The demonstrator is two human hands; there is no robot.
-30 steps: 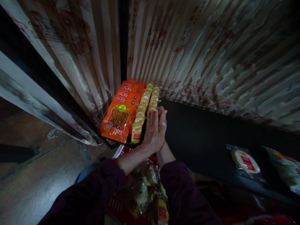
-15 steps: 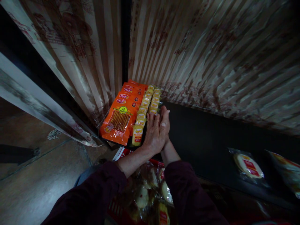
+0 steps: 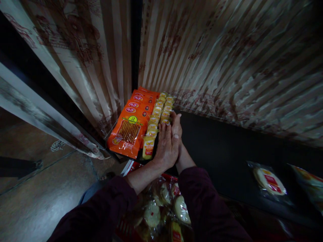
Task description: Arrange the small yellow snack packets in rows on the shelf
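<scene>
Straightening the right row of yellow packets (image 3: 167, 109) near mid-frame seems the step, left hand (image 3: 166, 148) and right hand (image 3: 178, 129) pressed together below it, left fingers side by side, any grip impossible to tell; next likely calls for gentle pressure.

A long black shelf (image 3: 214, 148) carries overlapping orange packets (image 3: 128, 126) along its left edge, from back to front. Just beside them run two rows of small yellow packets (image 3: 152, 127), the right row's front end hidden. Well to the right, toward the front edge, lie a clear, red-labelled packet (image 3: 270, 181) and a blurred packet (image 3: 310, 185).
</scene>
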